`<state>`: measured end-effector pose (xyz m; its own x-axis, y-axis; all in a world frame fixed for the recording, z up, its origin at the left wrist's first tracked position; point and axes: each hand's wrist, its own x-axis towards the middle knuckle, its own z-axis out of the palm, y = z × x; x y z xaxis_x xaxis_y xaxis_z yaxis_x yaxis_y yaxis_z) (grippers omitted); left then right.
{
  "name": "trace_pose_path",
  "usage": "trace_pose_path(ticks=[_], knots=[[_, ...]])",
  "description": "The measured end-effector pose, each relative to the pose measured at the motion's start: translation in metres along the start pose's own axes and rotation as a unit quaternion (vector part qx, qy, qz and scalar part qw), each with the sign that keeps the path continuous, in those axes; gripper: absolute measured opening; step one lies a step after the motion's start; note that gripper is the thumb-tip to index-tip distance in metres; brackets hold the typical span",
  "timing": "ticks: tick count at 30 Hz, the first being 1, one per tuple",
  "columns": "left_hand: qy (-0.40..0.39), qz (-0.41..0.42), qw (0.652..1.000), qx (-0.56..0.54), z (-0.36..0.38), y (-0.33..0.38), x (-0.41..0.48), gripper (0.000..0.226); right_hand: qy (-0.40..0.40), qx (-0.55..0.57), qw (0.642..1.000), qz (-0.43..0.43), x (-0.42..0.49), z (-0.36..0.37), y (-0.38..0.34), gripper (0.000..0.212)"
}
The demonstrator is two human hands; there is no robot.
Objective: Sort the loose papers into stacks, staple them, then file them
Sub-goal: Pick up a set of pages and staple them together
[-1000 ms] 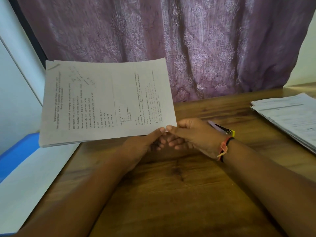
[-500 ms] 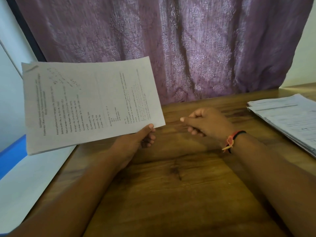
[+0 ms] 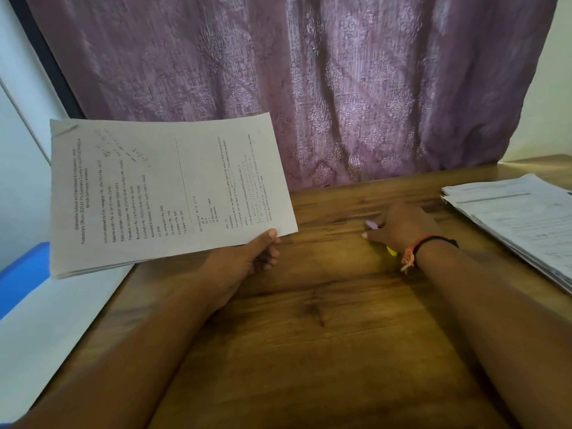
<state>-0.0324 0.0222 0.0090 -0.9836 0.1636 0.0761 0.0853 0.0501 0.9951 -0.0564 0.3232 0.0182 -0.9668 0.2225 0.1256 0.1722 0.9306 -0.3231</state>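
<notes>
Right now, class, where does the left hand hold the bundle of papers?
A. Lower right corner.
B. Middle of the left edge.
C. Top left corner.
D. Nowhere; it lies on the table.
A: the left hand pinches the bundle of papers at its lower right corner, thumb on top and fingers curled beneath.

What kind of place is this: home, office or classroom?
Probably a study desk at home, though an office is possible: a wooden table, a purple patterned curtain behind it, a pile of printed papers on it, more sheets in the left hand.
</notes>
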Motion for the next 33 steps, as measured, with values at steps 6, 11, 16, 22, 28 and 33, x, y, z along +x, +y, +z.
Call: trace_pose_path(ticks=[6,11,16,22,28,33], knots=[[0.009,-0.003,1.0,-0.01,0.0,0.001,0.0,0.026,0.07,0.257,0.963,-0.035,-0.018,-0.006,-0.024,0.029],[0.013,-0.002,1.0,-0.021,-0.002,-0.001,0.002,0.027,-0.025,0.561,0.827,0.009,-0.043,-0.013,-0.058,0.016],[0.012,0.001,0.999,-0.041,-0.003,0.001,0.003,0.021,-0.138,0.662,0.733,0.071,-0.049,-0.006,-0.064,0.015],[0.03,0.009,0.997,-0.064,-0.001,0.002,0.005,0.017,-0.239,0.734,0.631,0.079,-0.052,-0.001,-0.065,0.026],[0.034,0.007,0.996,-0.079,-0.004,0.001,0.007,0.018,-0.277,0.771,0.569,0.075,-0.057,0.0,-0.072,0.012],[0.033,0.005,0.996,-0.082,-0.002,0.002,0.006,0.018,-0.274,0.788,0.546,0.08,-0.06,0.005,-0.076,0.026]])
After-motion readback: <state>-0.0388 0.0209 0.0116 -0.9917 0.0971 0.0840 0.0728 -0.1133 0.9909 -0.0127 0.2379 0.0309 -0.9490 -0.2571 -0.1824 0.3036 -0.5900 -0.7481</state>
